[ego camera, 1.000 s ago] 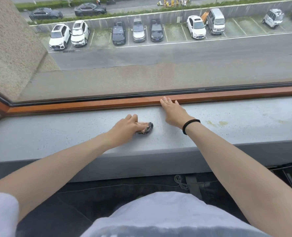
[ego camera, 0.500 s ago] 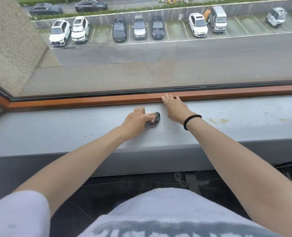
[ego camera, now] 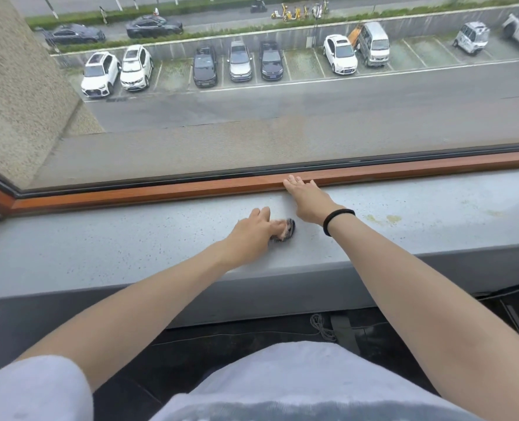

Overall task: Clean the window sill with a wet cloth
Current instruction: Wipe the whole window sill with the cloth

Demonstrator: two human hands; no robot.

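grey speckled sill (ego camera: 130, 247), orange-brown window frame (ego camera: 161, 191), dark patterned cloth (ego camera: 287, 229)

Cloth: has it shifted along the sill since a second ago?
Yes: the cloth slid right, closer to the yellow stains on the window sill.

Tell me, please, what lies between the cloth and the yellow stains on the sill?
The head view shows the right forearm with its black wristband crossing between the cloth and the yellow stains.

Wears black wristband (ego camera: 338, 212), pale short-sleeved shirt (ego camera: 282, 384), seemingly white.
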